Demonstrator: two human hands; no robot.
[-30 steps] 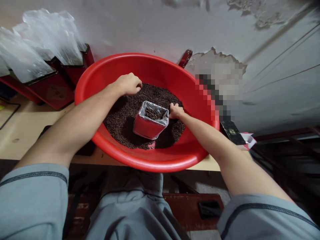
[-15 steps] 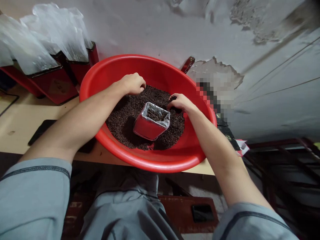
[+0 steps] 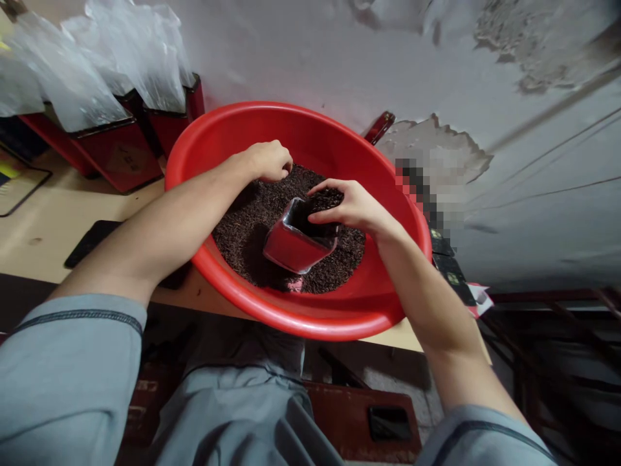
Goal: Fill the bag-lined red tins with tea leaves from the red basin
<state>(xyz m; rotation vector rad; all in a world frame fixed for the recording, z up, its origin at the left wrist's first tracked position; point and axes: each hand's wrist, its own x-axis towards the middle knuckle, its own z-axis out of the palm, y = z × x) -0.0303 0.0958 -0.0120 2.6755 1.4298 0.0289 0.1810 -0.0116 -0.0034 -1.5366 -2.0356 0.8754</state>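
A wide red plastic basin (image 3: 310,327) holds a bed of dark, dry loose tea leaves (image 3: 242,249). Standing tilted among the leaves is a small red box (image 3: 295,247), with clear plastic lining at its rim. Over the box's opening, my right hand (image 3: 352,206) curls thumb and fingers around a clump of the leaves. My left hand (image 3: 272,160) is closed above the leaves at the far left side of the basin, knuckles up. Whatever lies inside its fingers is hidden.
Red boxes (image 3: 123,158) with clear plastic bags (image 3: 140,55) sticking up stand at the left. A dark flat object (image 3: 90,243) lies on the table (image 3: 29,243) under my left arm. Behind the basin is a peeling wall (image 3: 291,52). A phone (image 3: 389,422) rests on the bench below.
My right hand has moved left from the leaves beside the box to above its opening, carrying leaves. My left hand stays over the leaves. The view has shifted slightly.
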